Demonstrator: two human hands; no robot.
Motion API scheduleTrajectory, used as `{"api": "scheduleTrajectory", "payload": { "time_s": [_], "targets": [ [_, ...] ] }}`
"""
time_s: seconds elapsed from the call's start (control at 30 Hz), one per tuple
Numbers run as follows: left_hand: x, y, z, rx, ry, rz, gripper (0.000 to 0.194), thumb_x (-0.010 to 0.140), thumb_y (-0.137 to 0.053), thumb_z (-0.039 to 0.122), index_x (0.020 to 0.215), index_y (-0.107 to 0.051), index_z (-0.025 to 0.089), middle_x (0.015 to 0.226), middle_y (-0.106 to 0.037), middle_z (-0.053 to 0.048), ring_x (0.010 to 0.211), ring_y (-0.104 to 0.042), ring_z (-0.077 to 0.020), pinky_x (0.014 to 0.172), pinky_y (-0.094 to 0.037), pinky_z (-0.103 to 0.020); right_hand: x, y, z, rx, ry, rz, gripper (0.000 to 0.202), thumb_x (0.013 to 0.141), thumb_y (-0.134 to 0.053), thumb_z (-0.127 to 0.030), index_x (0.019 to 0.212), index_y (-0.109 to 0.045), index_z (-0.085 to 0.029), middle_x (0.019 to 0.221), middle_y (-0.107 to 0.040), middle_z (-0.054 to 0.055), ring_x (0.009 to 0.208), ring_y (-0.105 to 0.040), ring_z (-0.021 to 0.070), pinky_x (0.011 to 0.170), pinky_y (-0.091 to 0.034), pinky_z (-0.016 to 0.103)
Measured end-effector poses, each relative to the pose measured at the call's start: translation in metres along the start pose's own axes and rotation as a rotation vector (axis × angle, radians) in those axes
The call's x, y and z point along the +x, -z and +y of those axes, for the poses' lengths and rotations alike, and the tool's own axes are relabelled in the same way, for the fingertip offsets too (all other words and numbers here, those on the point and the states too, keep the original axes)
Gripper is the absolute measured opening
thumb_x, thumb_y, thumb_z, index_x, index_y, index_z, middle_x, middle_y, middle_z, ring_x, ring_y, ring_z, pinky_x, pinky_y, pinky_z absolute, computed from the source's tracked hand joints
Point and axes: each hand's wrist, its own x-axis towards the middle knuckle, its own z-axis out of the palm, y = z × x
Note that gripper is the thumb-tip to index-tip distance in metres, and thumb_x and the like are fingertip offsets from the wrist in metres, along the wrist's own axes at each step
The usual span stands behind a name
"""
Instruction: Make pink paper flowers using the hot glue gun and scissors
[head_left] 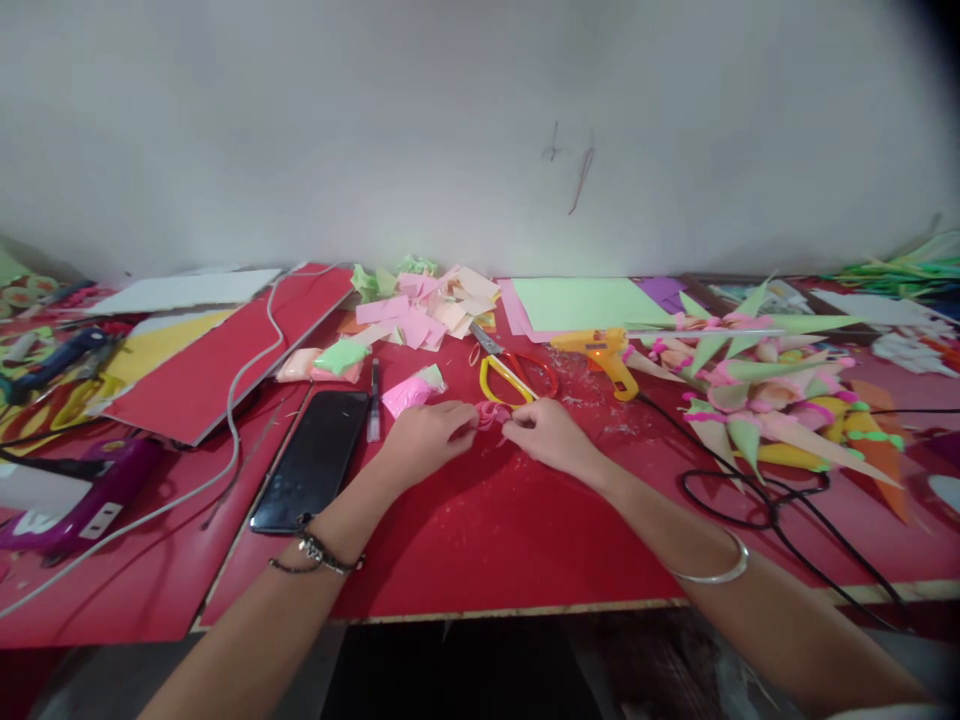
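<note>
Between my hands is a small bundle of pink strands, just in front of the scissors with yellow and red handles. My left hand pinches the bundle's left side, with the fingers closed. On its right side, the closed fingertips of my right hand hold the strands too. A pink packet lies just behind my left hand. The yellow glue gun rests behind my right hand, a small orange light showing on it.
A black phone and a pen lie left of my left hand. Paper flowers and a looped black cable are at the right. Paper pieces lie behind; a purple tool and white cable are left.
</note>
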Motion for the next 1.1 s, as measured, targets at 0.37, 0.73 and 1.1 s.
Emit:
{"api": "scheduleTrajectory", "payload": {
  "time_s": [0.37,0.73,1.1],
  "targets": [
    [0.0004,-0.0023,-0.0016,-0.036,-0.035,0.027,0.014,0.077,-0.042,0.021,0.080,-0.055,0.019,0.080,-0.060,-0.001,0.073,-0.055,-0.0119,0.062,-0.038,-0.021,-0.0016,-0.0022,0.0027,-0.044,0.011,-0.040,0.034,0.070,-0.043,-0.035,0.045,-0.029,-0.018,0.039,-0.027,-0.006,0.040,-0.025,0.0055,0.042,-0.016,0.023],
    [-0.0003,-0.0031,-0.0030,-0.018,-0.062,0.019,0.015,0.078,-0.041,0.021,0.083,-0.055,0.019,0.084,-0.060,-0.001,0.076,-0.056,-0.0126,0.065,-0.039,-0.021,-0.0025,-0.0013,0.0011,-0.149,0.028,-0.056,0.037,0.069,-0.046,-0.036,0.043,-0.027,-0.018,0.043,-0.022,-0.006,0.041,-0.023,0.0053,0.043,-0.015,0.024],
    [0.0001,-0.0031,-0.0040,-0.055,-0.022,0.014,0.012,0.075,-0.045,0.020,0.083,-0.054,0.019,0.083,-0.060,-0.001,0.076,-0.055,-0.0123,0.065,-0.039,-0.021,-0.0030,-0.0016,0.0008,-0.250,0.070,-0.033,0.037,0.068,-0.046,-0.034,0.042,-0.027,-0.017,0.040,-0.025,-0.005,0.039,-0.025,0.0059,0.043,-0.015,0.025]
  ]
}}
